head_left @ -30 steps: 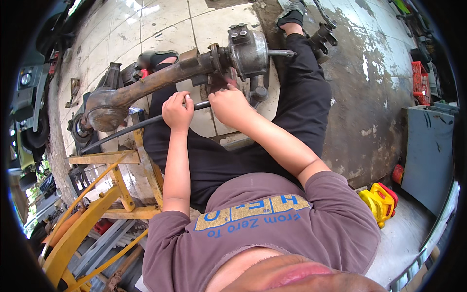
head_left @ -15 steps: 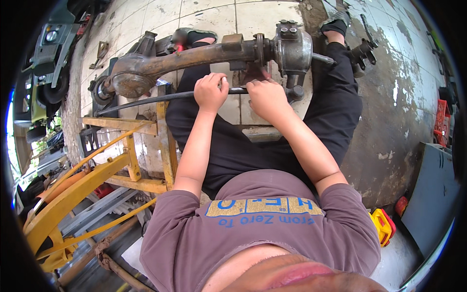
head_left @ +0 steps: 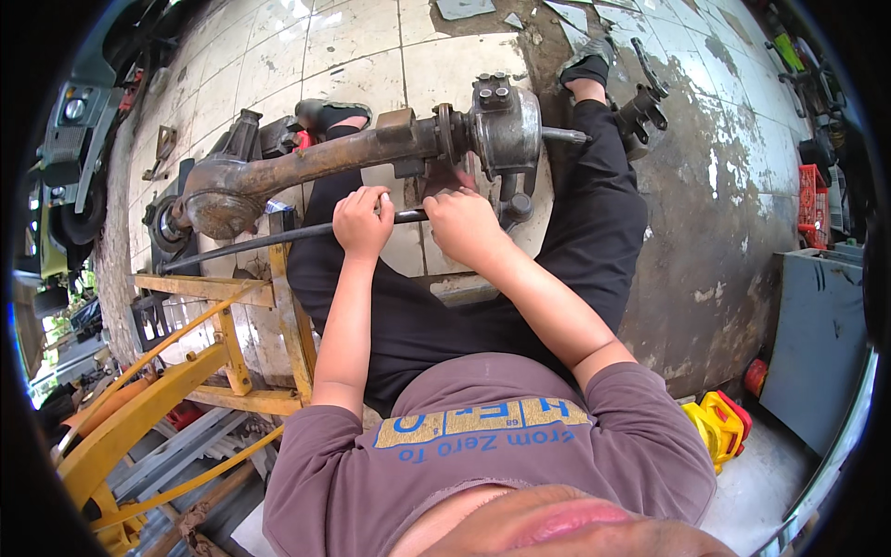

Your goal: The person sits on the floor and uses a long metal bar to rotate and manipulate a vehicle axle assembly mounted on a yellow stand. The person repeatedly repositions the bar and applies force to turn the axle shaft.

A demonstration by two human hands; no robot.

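A rusty vehicle axle [head_left: 320, 165] lies across the floor in front of me, its round differential housing [head_left: 218, 200] at the left and a grey steering knuckle [head_left: 506, 135] at the right. Along its near side runs a long dark tie rod [head_left: 269, 240], joined at the right to a ball-joint end [head_left: 516, 209]. My left hand [head_left: 363, 223] is closed over the rod near its middle, thumb side up. Beside it, my right hand [head_left: 461, 226] is closed around the rod close to the ball joint; its fingertips are mostly hidden. Something dull red and blurred shows just beyond my right hand.
My legs are spread on either side of the axle's right half. A yellow metal frame [head_left: 158, 399] stands close at my left. Another metal hub part [head_left: 640, 116] rests beyond my right leg. A grey-blue cabinet [head_left: 817, 343] and a red crate [head_left: 814, 206] stand at the right.
The whole scene has shifted left and slightly down in the picture as my head moved. Both hands keep their grip on the tie rod, in nearly the same places.
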